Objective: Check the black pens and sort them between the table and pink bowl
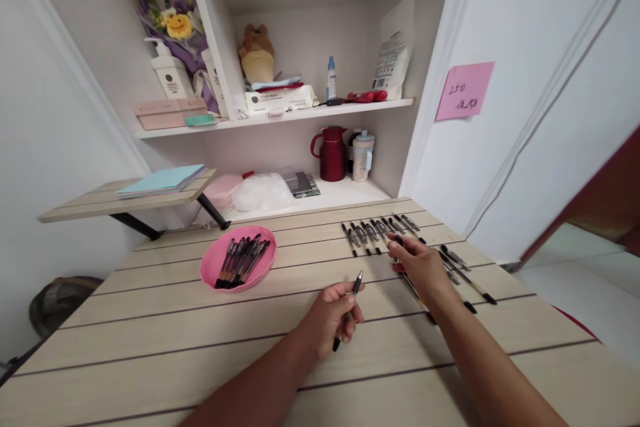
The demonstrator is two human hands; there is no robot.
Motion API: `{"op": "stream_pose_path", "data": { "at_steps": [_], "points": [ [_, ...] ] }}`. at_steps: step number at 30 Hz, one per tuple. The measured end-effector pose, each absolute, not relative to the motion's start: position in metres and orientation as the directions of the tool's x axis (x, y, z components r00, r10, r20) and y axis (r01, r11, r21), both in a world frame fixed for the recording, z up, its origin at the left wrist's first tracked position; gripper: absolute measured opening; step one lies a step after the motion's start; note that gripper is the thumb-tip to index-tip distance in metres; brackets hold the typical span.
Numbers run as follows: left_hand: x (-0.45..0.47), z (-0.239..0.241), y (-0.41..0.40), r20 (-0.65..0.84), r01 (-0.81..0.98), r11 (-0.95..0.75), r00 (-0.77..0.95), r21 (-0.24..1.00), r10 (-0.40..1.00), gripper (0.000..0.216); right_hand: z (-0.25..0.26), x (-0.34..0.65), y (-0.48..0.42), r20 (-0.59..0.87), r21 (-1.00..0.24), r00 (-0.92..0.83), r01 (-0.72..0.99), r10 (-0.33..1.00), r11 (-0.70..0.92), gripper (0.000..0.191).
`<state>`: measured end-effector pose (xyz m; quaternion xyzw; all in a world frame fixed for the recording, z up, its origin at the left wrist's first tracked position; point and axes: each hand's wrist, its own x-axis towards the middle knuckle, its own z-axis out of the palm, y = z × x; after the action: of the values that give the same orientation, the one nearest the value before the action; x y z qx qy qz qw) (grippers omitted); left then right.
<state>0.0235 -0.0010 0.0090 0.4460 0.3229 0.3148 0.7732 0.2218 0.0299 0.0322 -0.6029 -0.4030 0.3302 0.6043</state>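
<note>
My left hand [336, 315] is closed round a pen [357, 282], its metallic tip pointing up and away and its black end below the fingers. To the right, my right hand [419, 269] reaches over the table with thumb and fingers pinched together. A small dark piece [399, 240] shows at those fingertips, too little visible to name. Just beyond it lies a row of short black pen parts [370, 232], some with clips. Several longer pen pieces [467, 277] lie right of my right wrist, and another [419, 297] lies partly under the hand.
Left of my hands, a pink bowl [270, 265] holds a bundle of dark pens [243, 260]. A small raised shelf [80, 205] carries blue paper [163, 180]. At the back, a white cabinet holds a red jug [333, 155] and a cup [363, 157]. A pink note [465, 91] is on the wall.
</note>
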Motion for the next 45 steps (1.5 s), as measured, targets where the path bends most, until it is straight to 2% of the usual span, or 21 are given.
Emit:
{"op": "stream_pose_path", "data": {
  "at_steps": [2,3,6,8,10,15,19,24,27,29,31,33,35,40,45],
  "points": [
    [0.023,0.008,0.000,-0.216,-0.190,0.400,0.603,0.897,0.768,0.049,0.033,0.234,0.023,0.167,-0.918,0.374,0.397,0.912,0.006,0.036],
    [0.023,0.007,0.000,-0.215,-0.185,0.398,0.606,0.898,0.766,0.050,0.032,0.237,0.019,0.197,-0.833,0.319,0.553,0.927,-0.013,0.033],
    [0.024,0.008,0.000,-0.218,-0.174,0.396,0.608,0.902,0.764,0.051,0.028,0.234,0.006,0.209,-0.456,0.210,0.885,0.955,-0.095,0.027],
    [0.024,0.008,-0.001,-0.218,-0.168,0.394,0.609,0.904,0.762,0.051,0.023,0.226,0.000,0.185,-0.254,0.181,0.958,0.966,-0.131,0.023],
    [0.024,0.008,-0.001,-0.211,-0.169,0.388,0.615,0.906,0.760,0.050,0.018,0.218,-0.002,0.149,-0.152,0.150,0.980,0.977,-0.127,0.020],
    [0.024,0.008,0.000,-0.201,-0.169,0.384,0.628,0.908,0.752,0.047,0.016,0.209,-0.003,0.113,-0.054,0.103,0.994,0.988,-0.097,0.022],
    [0.024,0.008,0.000,-0.201,-0.171,0.382,0.622,0.908,0.757,0.046,0.018,0.208,-0.005,0.118,-0.023,0.084,0.996,0.989,-0.082,0.023],
    [0.024,0.008,0.001,-0.192,-0.173,0.380,0.635,0.909,0.748,0.045,0.017,0.208,-0.008,0.151,-0.047,0.096,0.995,0.984,-0.090,0.023],
    [0.024,0.008,0.000,-0.201,-0.165,0.382,0.629,0.909,0.751,0.041,0.019,0.210,-0.009,0.200,-0.133,0.136,0.985,0.970,-0.110,0.022],
    [0.024,0.008,0.000,-0.203,-0.162,0.377,0.621,0.912,0.757,0.037,0.024,0.208,-0.010,0.213,-0.303,0.170,0.948,0.962,-0.100,0.024],
    [0.025,0.008,-0.001,-0.197,-0.166,0.368,0.611,0.915,0.767,0.035,0.030,0.202,-0.009,0.137,-0.597,0.169,0.801,0.976,-0.055,0.027],
    [0.027,0.007,-0.002,-0.189,-0.178,0.360,0.600,0.916,0.778,0.034,0.033,0.193,-0.008,0.010,-0.862,0.121,0.505,0.993,-0.053,0.031],
    [0.028,0.006,-0.003,-0.184,-0.188,0.351,0.583,0.917,0.792,0.032,0.033,0.182,-0.006,-0.060,-0.969,0.106,0.231,0.992,-0.084,0.031],
    [0.029,0.005,-0.004,-0.199,-0.190,0.357,0.557,0.915,0.807,0.027,0.020,0.167,-0.004,-0.043,-0.998,0.203,-0.042,0.978,-0.035,0.031],
    [0.029,0.006,-0.003,-0.184,-0.219,0.376,0.591,0.900,0.786,0.028,0.016,0.165,-0.008,-0.155,-0.937,0.092,-0.330,0.984,-0.117,0.033]
  ]
}}
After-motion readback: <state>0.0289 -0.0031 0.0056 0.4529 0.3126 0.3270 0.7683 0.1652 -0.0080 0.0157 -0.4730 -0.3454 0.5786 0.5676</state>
